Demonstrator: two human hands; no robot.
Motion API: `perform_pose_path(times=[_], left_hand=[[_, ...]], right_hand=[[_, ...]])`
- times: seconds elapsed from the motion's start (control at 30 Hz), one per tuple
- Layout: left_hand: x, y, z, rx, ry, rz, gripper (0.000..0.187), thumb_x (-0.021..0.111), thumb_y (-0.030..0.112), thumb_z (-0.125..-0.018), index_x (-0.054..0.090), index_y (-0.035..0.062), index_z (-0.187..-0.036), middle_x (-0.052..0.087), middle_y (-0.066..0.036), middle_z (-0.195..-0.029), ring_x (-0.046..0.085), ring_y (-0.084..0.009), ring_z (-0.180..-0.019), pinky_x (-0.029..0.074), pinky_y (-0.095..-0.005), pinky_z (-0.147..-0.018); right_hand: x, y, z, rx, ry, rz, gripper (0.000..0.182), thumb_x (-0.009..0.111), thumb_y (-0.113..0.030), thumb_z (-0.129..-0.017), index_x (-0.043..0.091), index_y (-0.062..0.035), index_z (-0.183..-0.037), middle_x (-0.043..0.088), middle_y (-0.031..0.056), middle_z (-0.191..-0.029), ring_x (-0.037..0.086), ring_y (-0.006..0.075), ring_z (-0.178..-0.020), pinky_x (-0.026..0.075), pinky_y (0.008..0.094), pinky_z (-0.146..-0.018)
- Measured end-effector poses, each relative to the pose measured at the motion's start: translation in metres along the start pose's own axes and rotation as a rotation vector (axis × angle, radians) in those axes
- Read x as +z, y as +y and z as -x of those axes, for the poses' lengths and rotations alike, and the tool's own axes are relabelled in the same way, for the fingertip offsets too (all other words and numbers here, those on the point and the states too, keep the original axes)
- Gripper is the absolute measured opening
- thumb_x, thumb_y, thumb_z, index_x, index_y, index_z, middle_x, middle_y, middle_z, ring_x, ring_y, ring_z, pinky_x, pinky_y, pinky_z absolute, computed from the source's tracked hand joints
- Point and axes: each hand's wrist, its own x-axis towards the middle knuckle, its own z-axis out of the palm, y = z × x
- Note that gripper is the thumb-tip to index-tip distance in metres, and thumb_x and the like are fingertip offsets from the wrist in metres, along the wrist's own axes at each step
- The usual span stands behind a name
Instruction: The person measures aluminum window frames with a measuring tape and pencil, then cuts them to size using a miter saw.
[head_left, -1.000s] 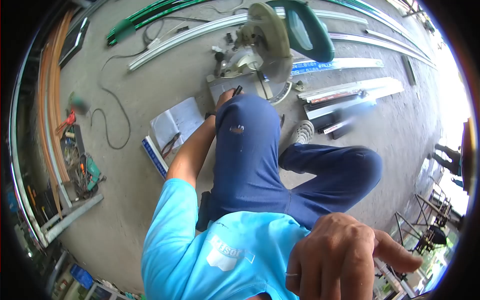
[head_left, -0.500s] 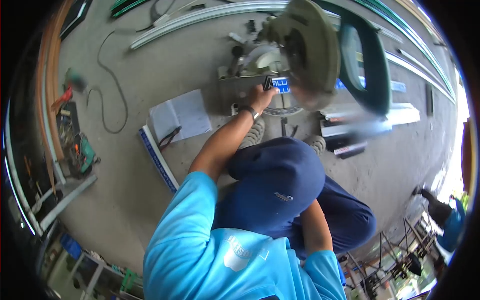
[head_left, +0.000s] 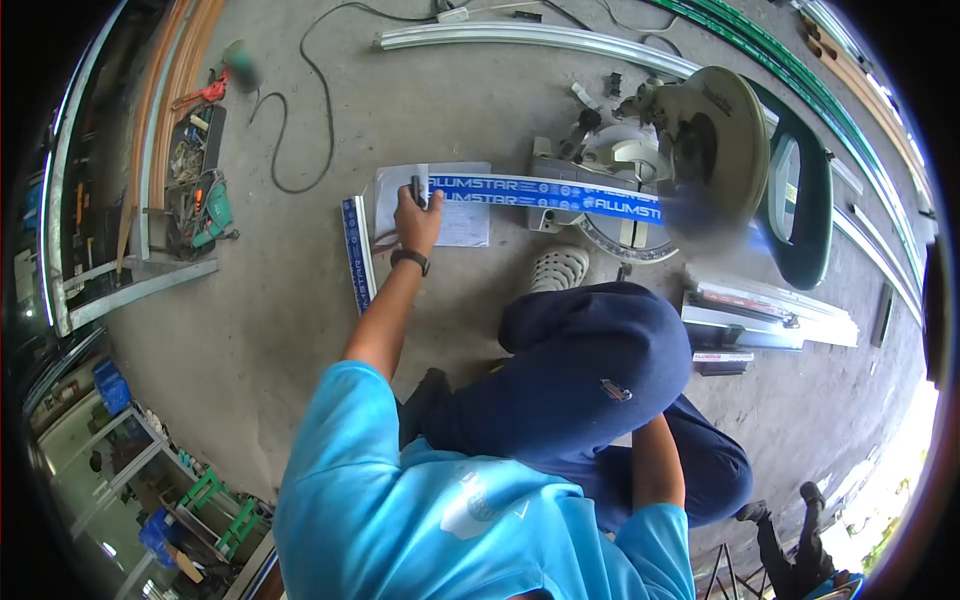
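Observation:
My left hand [head_left: 416, 222] is closed on the dark left end of a long aluminium profile [head_left: 520, 190] wrapped in blue ALUMSTAR film. The profile lies across the base [head_left: 548, 165] of a mitre saw and runs right, beneath the saw head [head_left: 725, 130]. The saw's green handle [head_left: 815, 230] is up on the right. Its lower blade area is blurred. Under my left hand and the profile lies a sheet of paper [head_left: 465, 228]. My right forearm passes behind my raised knee, which hides the right hand.
A shorter blue-filmed profile [head_left: 356, 250] lies left of the paper. Cut profiles [head_left: 770, 310] are piled right of my knee. A long silvery profile [head_left: 520, 36] and a black cable [head_left: 325, 90] lie beyond. A tool tray [head_left: 195, 140] stands far left. Another person's legs [head_left: 790, 545] show lower right.
My left hand has moved left, away from the saw, with the profile, so much more of its blue film shows. The view has shifted, and the saw now appears farther right.

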Motion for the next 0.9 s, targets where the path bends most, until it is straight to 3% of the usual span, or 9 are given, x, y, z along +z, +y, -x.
perform_pose_path(times=[0.13, 0.27, 0.37, 0.47, 0.6, 0.67, 0.77, 0.87, 0.9], left_hand=[[0.025, 0.063, 0.081, -0.011, -0.880, 0.333, 0.034, 0.077, 0.036, -0.093, 0.076, 0.0022, -0.101, 0.077, -0.010, -0.095, 0.070, -0.0167, -0.088, 0.054, -0.0320, -0.082], [0.112, 0.072, 0.141, -0.249, -1.457, 0.658, 0.035, 0.084, 0.027, -0.087, 0.073, 0.0005, -0.107, 0.075, -0.009, -0.103, 0.068, -0.0181, -0.100, 0.052, -0.0325, -0.089], [0.098, 0.093, 0.136, -0.379, -1.408, 0.890, 0.033, 0.085, 0.020, -0.084, 0.070, 0.0021, -0.107, 0.072, -0.006, -0.098, 0.065, -0.0154, -0.094, 0.051, -0.0320, -0.083], [0.058, 0.098, 0.102, -0.314, -1.294, 0.598, 0.023, 0.081, 0.017, -0.087, 0.070, 0.0063, -0.104, 0.067, 0.000, -0.092, 0.060, -0.0113, -0.082, 0.048, -0.0292, -0.071], [0.022, 0.008, 0.020, -0.210, -0.882, 0.450, 0.017, 0.078, 0.026, -0.089, 0.073, 0.0101, -0.095, 0.065, 0.003, -0.083, 0.055, -0.0089, -0.074, 0.042, -0.0270, -0.063], [-0.019, -0.008, -0.016, -0.353, -0.606, 0.404, 0.023, 0.078, 0.031, -0.090, 0.076, 0.0110, -0.099, 0.065, 0.004, -0.084, 0.054, -0.0092, -0.073, 0.044, -0.0298, -0.063], [-0.037, -0.020, -0.041, -0.535, -0.366, 0.470, 0.029, 0.080, 0.034, -0.089, 0.076, 0.0089, -0.102, 0.069, 0.000, -0.087, 0.055, -0.0104, -0.074, 0.047, -0.0309, -0.066], [-0.010, -0.051, -0.061, -0.328, -0.392, 0.183, 0.034, 0.082, 0.033, -0.087, 0.074, 0.0023, -0.100, 0.072, -0.007, -0.090, 0.063, -0.0177, -0.082, 0.051, -0.0362, -0.073], [-0.004, -0.046, -0.060, -0.249, -0.377, 0.031, 0.035, 0.082, 0.032, -0.086, 0.073, 0.0003, -0.100, 0.073, -0.010, -0.090, 0.066, -0.0221, -0.086, 0.052, -0.0388, -0.076]], right_hand=[[-0.009, -0.030, -0.016, -0.091, 0.018, -0.057, 0.040, 0.073, -0.028, -0.092, 0.059, -0.0078, -0.123, 0.066, 0.0168, -0.116, 0.065, 0.0337, -0.105, 0.053, 0.0425, -0.090], [-0.013, -0.067, -0.033, -0.215, 0.039, -0.119, 0.042, 0.074, -0.028, -0.091, 0.059, -0.0083, -0.125, 0.066, 0.0171, -0.118, 0.065, 0.0344, -0.106, 0.053, 0.0433, -0.091], [-0.017, -0.088, -0.047, -0.307, 0.074, -0.151, 0.043, 0.074, -0.028, -0.091, 0.058, -0.0087, -0.125, 0.066, 0.0174, -0.119, 0.065, 0.0349, -0.108, 0.053, 0.0439, -0.091], [-0.034, -0.063, -0.063, -0.236, 0.016, -0.119, 0.044, 0.075, -0.029, -0.090, 0.058, -0.0090, -0.126, 0.066, 0.0176, -0.120, 0.065, 0.0355, -0.109, 0.053, 0.0445, -0.092], [-0.091, 0.007, -0.071, -0.153, -0.102, 0.216, 0.062, 0.078, -0.025, -0.082, 0.053, -0.0184, -0.138, 0.059, 0.0149, -0.132, 0.057, 0.0395, -0.121, 0.053, 0.0508, -0.099], [-0.114, 0.051, -0.082, -0.138, -0.060, 0.310, 0.065, 0.076, -0.013, -0.077, 0.055, -0.0214, -0.137, 0.054, 0.0126, -0.136, 0.056, 0.0410, -0.120, 0.053, 0.0554, -0.094], [-0.145, 0.081, -0.109, -0.210, 0.076, 0.448, 0.044, 0.062, -0.008, -0.088, 0.063, -0.0204, -0.130, 0.052, 0.0141, -0.140, 0.051, 0.0414, -0.126, 0.046, 0.0571, -0.099], [-0.155, 0.119, -0.149, -0.311, 0.204, 0.500, 0.043, 0.057, -0.002, -0.088, 0.065, -0.0139, -0.129, 0.046, 0.0189, -0.148, 0.047, 0.0409, -0.135, 0.044, 0.0520, -0.109], [-0.187, 0.047, -0.134, -0.093, 0.109, 0.283, 0.048, 0.054, 0.001, -0.089, 0.064, -0.0130, -0.134, 0.047, 0.0234, -0.148, 0.047, 0.0424, -0.136, 0.041, 0.0502, -0.114]])
